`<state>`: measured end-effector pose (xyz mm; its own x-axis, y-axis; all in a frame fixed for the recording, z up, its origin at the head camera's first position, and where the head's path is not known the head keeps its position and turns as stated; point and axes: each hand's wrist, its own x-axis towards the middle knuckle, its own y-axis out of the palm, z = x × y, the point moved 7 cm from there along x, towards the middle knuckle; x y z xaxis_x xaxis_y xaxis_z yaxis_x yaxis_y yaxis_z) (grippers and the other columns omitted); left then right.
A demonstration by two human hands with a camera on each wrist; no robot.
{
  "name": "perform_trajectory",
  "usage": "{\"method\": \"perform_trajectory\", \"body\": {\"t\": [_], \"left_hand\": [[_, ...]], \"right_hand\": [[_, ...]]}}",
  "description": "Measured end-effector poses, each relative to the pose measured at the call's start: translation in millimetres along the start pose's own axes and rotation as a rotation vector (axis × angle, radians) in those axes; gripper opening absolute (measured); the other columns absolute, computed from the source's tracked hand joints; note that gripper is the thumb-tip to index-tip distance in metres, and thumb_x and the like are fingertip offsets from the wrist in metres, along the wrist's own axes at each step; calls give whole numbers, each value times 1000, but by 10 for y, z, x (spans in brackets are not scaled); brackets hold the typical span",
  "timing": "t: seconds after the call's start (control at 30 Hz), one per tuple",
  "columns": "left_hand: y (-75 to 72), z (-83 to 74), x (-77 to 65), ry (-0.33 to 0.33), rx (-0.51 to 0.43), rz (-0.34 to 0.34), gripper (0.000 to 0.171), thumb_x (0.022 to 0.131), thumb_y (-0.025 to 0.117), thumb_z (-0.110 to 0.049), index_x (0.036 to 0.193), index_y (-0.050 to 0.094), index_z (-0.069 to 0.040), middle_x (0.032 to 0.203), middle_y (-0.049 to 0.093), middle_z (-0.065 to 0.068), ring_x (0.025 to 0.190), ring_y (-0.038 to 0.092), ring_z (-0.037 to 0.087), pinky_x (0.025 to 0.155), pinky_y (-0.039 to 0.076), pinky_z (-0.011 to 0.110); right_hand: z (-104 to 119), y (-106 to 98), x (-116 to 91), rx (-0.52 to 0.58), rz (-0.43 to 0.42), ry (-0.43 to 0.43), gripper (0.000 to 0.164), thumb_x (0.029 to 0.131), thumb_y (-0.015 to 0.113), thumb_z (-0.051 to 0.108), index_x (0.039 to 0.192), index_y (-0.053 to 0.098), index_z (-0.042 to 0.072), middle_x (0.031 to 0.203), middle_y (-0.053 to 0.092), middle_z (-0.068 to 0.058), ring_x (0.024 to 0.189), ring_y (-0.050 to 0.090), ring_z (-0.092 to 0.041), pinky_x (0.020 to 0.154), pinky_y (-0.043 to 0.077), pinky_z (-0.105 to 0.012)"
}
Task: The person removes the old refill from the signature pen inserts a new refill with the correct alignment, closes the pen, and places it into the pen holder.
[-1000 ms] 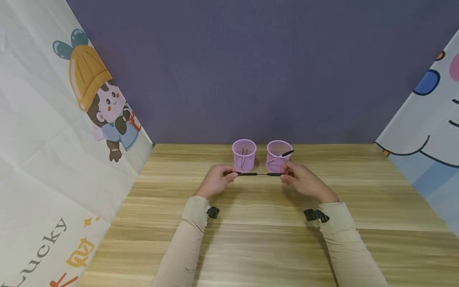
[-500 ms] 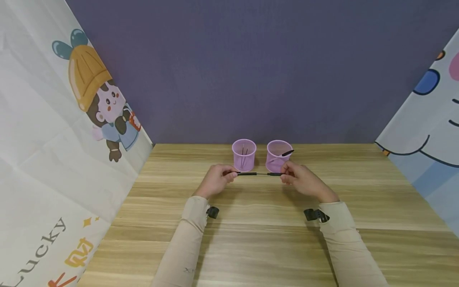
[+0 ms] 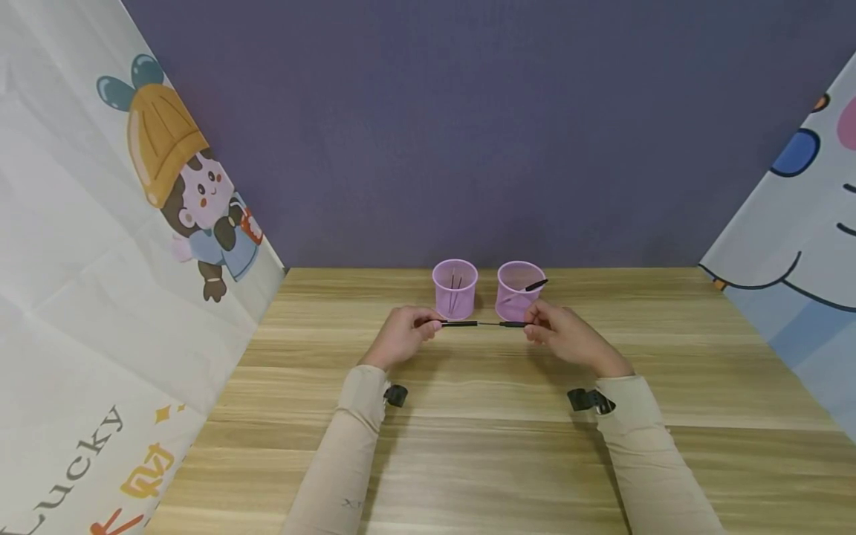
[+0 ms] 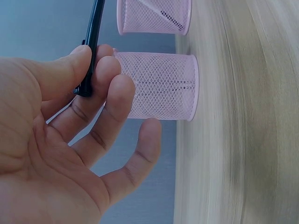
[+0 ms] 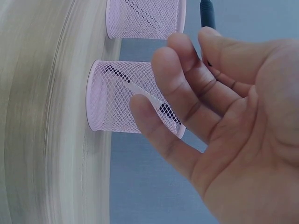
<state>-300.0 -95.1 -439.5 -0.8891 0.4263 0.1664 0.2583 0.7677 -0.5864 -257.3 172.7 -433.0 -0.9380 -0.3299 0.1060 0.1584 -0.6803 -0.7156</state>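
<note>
In the head view, my left hand [image 3: 403, 336] pinches a black pen barrel [image 3: 461, 324] between thumb and fingers. The left wrist view shows a clip-like ridge on that barrel [image 4: 96, 28]. My right hand [image 3: 565, 338] pinches a dark pen grip section [image 3: 513, 325], in line with the barrel. A thin rod [image 3: 489, 324], like a refill, spans the short gap between the two pieces. Both hands hold them level, just in front of two pink mesh cups. The little finger of each hand stands away from the pen parts. Fingers hide the outer ends.
The left pink cup [image 3: 443, 306] contains thin dark sticks. In the right pink cup [image 3: 508, 308] leans a pen with a black end [image 3: 537, 284] above the rim. Both stand on the wood-grain table [image 3: 468, 446], near the dark back wall [image 3: 428, 134]. Printed cloths hang at both sides.
The gap between the pen barrel and the grip section has widened very slightly, showing a little more of the thin rod. Both hands keep their grip; the cups have not moved.
</note>
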Motion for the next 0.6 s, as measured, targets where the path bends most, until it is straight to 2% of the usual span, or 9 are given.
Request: {"method": "perform_trajectory", "body": {"t": [0.37,0.6], "left_hand": [[-12,8,5,9,0,4,16,100,66,-13,105,76,-1,79,68,6,71,58,10,64,50,25],[-20,27,-2,1,2,2,17,99,66,-13,106,76,-2,80,69,7,72,59,11,65,52,26]], "right_hand": [[-6,-4,-6,4,5,18,4,102,59,4,103,55,3,85,63,-11,77,60,-27,60,45,-26],[-8,-9,-9,1,3,26,4,102,60,5,103,55,4,84,63,-12,78,60,-28,60,45,-26]]}}
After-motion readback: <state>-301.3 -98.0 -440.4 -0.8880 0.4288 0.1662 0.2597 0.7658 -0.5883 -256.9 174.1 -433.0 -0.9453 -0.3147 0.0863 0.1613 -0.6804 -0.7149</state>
